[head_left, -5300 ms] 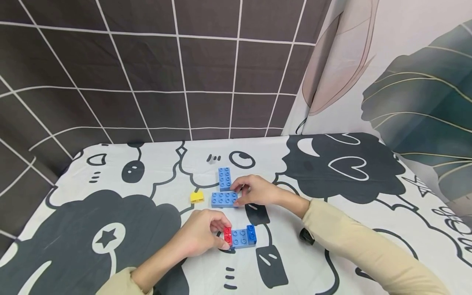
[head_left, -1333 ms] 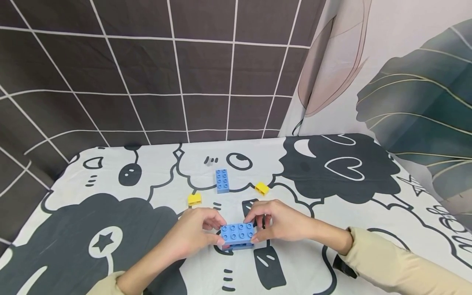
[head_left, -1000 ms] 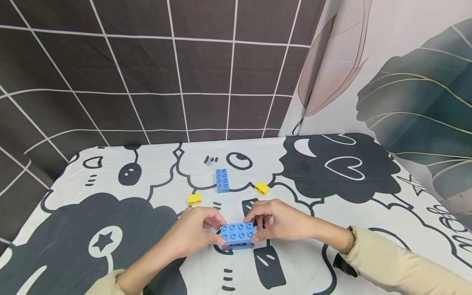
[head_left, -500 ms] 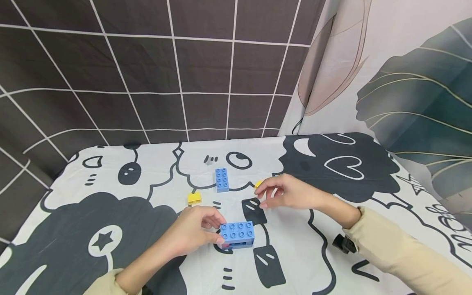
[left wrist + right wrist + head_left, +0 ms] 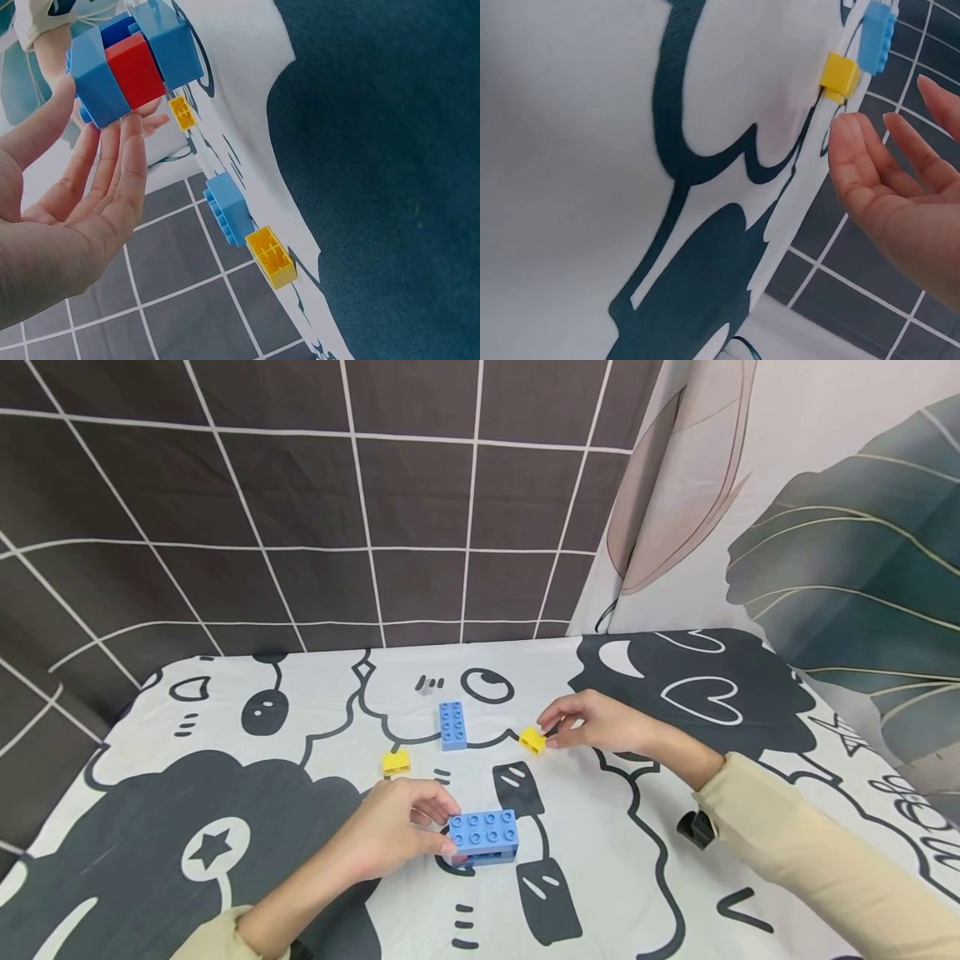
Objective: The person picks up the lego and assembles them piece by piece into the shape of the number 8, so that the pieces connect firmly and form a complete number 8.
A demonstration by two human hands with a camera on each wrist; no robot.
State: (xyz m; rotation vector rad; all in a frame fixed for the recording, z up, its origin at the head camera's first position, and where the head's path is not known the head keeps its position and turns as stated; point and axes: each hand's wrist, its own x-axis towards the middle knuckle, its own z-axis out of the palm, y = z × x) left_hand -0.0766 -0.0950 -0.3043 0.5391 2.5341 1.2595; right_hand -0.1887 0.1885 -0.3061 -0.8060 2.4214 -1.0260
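Observation:
My left hand (image 5: pixel 401 827) pinches the left end of a stack of toy building bricks (image 5: pixel 483 837) between thumb and fingers. Its top is a light blue brick with two rows of studs. In the left wrist view a red brick (image 5: pixel 135 71) shows sandwiched between the blue layers. The right hand (image 5: pixel 600 722) is at a small yellow brick (image 5: pixel 532 741), thumb and fingertips spread at its right side. In the right wrist view these fingers are loosely bent, just short of the yellow brick (image 5: pixel 841 75).
Another yellow brick (image 5: pixel 396 762) lies left of centre. Behind it is a light blue brick (image 5: pixel 452 726), set lengthwise away from me. A cloth with black-and-white cartoon prints (image 5: pixel 300 693) covers the table. A dark gridded curtain (image 5: pixel 300 502) hangs along the far edge.
A light blue brick from the table now tops the stack over the red and dark blue ones. My right hand has left the stack, moving up and right to the yellow brick.

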